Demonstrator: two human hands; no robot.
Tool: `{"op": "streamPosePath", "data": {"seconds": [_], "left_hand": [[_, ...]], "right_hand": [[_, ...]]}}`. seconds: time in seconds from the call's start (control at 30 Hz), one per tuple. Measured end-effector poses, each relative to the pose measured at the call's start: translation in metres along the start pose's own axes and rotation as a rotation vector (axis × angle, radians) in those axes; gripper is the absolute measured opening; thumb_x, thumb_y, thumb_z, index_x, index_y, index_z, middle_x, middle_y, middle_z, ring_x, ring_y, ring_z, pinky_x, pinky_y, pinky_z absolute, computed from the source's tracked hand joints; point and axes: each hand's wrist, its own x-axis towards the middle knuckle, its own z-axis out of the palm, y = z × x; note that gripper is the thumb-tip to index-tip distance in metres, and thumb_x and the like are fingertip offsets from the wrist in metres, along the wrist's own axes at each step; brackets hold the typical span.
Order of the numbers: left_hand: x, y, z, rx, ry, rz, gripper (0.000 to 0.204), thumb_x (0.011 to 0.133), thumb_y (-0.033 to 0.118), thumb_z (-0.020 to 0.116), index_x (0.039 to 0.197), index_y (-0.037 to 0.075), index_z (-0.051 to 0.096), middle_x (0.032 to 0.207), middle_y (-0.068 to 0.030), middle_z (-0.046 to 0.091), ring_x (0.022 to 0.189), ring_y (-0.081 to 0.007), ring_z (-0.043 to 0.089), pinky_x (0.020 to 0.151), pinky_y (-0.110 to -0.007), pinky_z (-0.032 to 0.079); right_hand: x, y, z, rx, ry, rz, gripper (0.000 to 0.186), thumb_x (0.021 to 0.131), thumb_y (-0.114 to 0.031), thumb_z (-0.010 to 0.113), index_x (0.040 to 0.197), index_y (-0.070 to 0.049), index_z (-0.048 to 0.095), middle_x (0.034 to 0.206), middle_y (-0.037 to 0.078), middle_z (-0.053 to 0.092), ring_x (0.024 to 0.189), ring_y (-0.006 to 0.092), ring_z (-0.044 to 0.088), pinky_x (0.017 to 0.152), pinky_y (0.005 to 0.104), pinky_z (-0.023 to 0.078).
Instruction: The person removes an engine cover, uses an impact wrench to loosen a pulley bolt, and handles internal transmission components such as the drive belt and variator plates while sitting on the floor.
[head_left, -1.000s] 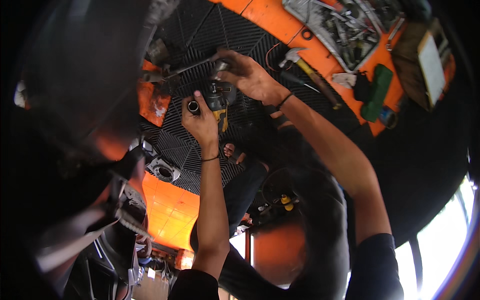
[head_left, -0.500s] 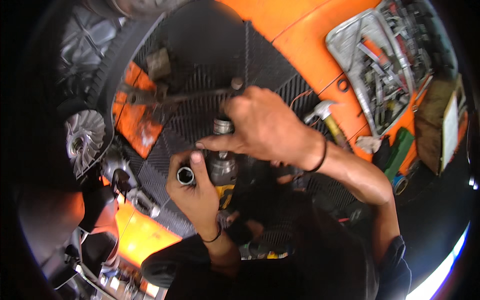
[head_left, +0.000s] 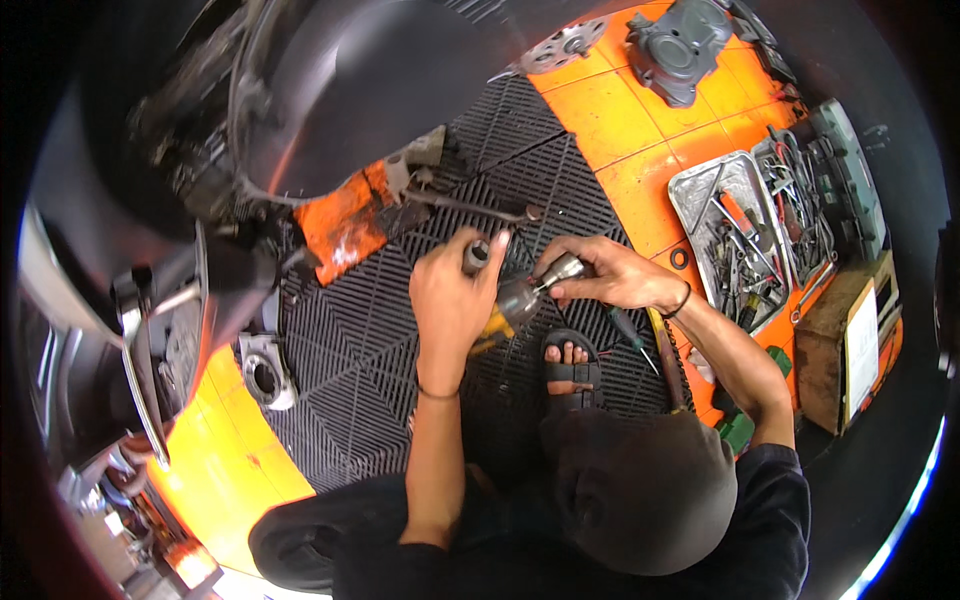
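Note:
My left hand (head_left: pixel 445 295) is closed round a deep socket (head_left: pixel 476 256), whose hollow end shows beside the raised thumb. Just right of that hand is a yellow and black impact wrench (head_left: pixel 505 310), its nose tilted up to the right. Whether my left hand also touches the wrench, I cannot tell. My right hand (head_left: pixel 612 274) pinches a shiny metal socket (head_left: pixel 566 270) at the tip of the wrench's drive end. Whether this socket is seated on the drive is too small to make out. The wrench's grip is hidden below.
A metal tray (head_left: pixel 690 195) of hand tools lies at the right, beside a wooden box (head_left: pixel 835 345). A screwdriver (head_left: pixel 632 335) lies near my sandalled foot (head_left: pixel 570 370). A long-handled wrench (head_left: pixel 470 207) rests on the ribbed black mat (head_left: pixel 350 370). Motorcycle parts crowd the left.
My right hand has moved right, from above the wrench to its drive end, and now pinches a socket there. My left hand keeps its socket. The whole view has shifted.

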Motion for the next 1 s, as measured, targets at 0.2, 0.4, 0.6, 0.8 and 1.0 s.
{"op": "streamPosePath", "data": {"seconds": [0.2,0.4,0.6,0.8,1.0], "left_hand": [[-0.014,0.007,0.000,0.132,0.019,-0.122,0.045,0.089,0.043,0.070,0.090,-0.002,0.072,0.067,-0.0213,0.066,0.063,-0.0375,0.068,0.059,-0.044,0.053],[-0.010,-0.003,-0.012,-0.135,-0.024,-0.180,0.050,0.091,0.042,0.066,0.085,-0.007,0.068,0.069,-0.0236,0.065,0.064,-0.0380,0.066,0.063,-0.043,0.050],[-0.016,-0.068,0.010,-0.466,-0.011,-0.460,0.045,0.093,0.036,0.064,0.085,-0.008,0.061,0.078,-0.0182,0.067,0.073,-0.0333,0.063,0.069,-0.042,0.047],[-0.038,-0.154,0.045,0.265,0.052,-0.470,0.032,0.079,0.024,0.077,0.106,0.007,0.072,0.100,-0.0179,0.070,0.095,-0.0357,0.065,0.088,-0.047,0.048],[-0.066,-0.180,0.059,0.478,0.060,-0.371,0.031,0.077,0.015,0.079,0.106,0.005,0.074,0.101,-0.0193,0.070,0.101,-0.0357,0.063,0.088,-0.046,0.048]], "right_hand": [[-0.006,0.005,0.059,0.141,0.343,0.139,0.026,0.104,-0.022,0.054,0.110,0.003,0.052,0.063,0.007,0.059,0.048,0.0130,0.057,0.047,0.0258,0.048],[0.006,0.030,0.068,0.495,0.443,-0.052,0.043,0.107,-0.038,0.042,0.121,0.003,0.048,0.085,0.014,0.065,0.066,0.0192,0.065,0.058,0.0334,0.053],[0.007,0.140,0.127,-0.080,0.670,-0.103,0.053,0.091,-0.011,0.057,0.140,0.003,0.040,0.128,0.019,0.053,0.126,0.0291,0.048,0.110,0.0368,0.035],[0.043,0.126,0.159,-0.220,0.688,-0.197,0.064,0.077,-0.010,0.079,0.131,0.002,0.047,0.118,0.016,0.062,0.112,0.0273,0.061,0.099,0.0385,0.047],[0.050,0.137,0.155,0.215,0.852,-0.300,0.051,0.081,-0.010,0.078,0.125,0.001,0.055,0.111,0.011,0.069,0.099,0.0214,0.069,0.090,0.0346,0.054]]}}
